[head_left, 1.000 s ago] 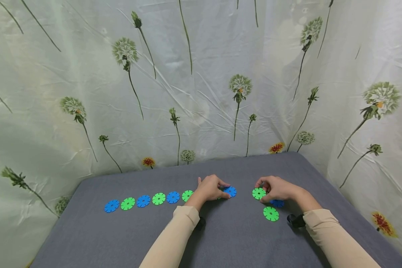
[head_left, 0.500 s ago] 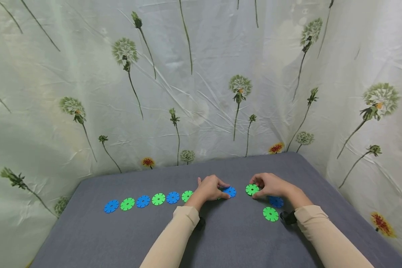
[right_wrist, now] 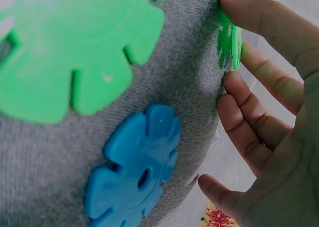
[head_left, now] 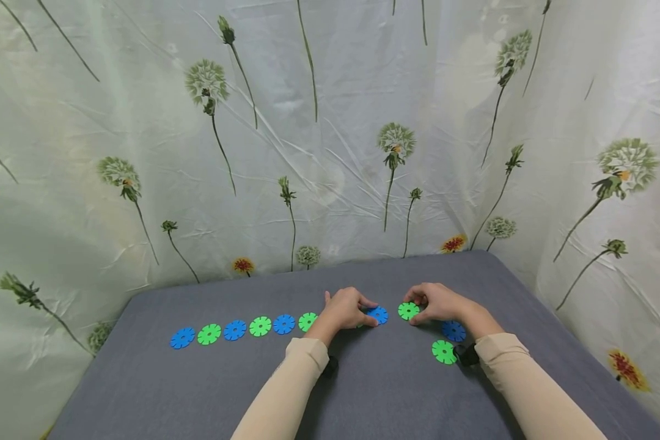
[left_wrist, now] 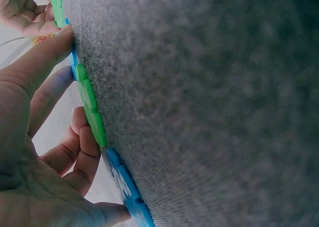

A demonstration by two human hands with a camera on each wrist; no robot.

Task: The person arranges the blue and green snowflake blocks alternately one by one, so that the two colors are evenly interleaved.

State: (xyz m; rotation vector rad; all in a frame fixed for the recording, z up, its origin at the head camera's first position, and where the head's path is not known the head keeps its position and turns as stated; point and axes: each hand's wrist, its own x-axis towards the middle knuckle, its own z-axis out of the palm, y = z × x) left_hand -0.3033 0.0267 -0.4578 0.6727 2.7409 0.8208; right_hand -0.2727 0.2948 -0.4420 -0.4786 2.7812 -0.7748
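Note:
My left hand (head_left: 342, 310) pinches a blue notched plastic disc (head_left: 378, 315) between thumb and index finger, low on the grey table. It is at the right end of a row of alternating blue and green discs, some hidden under this hand. A green disc (left_wrist: 91, 105) lies beside it in the left wrist view, by my curled fingers. My right hand (head_left: 442, 305) holds another green notched disc (head_left: 409, 311) by its edges, a small gap to the right of the blue one. In the right wrist view that green disc (right_wrist: 236, 47) is edge-on and tilted, its green reflection on the cloth.
A loose blue disc (head_left: 453, 330) lies under my right wrist, and a loose green disc (head_left: 444, 352) is nearer me. The row's far left end is a blue disc (head_left: 183, 338). A dandelion-print curtain (head_left: 330, 153) hangs behind the grey table (head_left: 198, 391).
My right hand has moved left with the green disc, closer to the blue disc at the row's end, uncovering more of the loose blue disc. My left hand has stayed in place.

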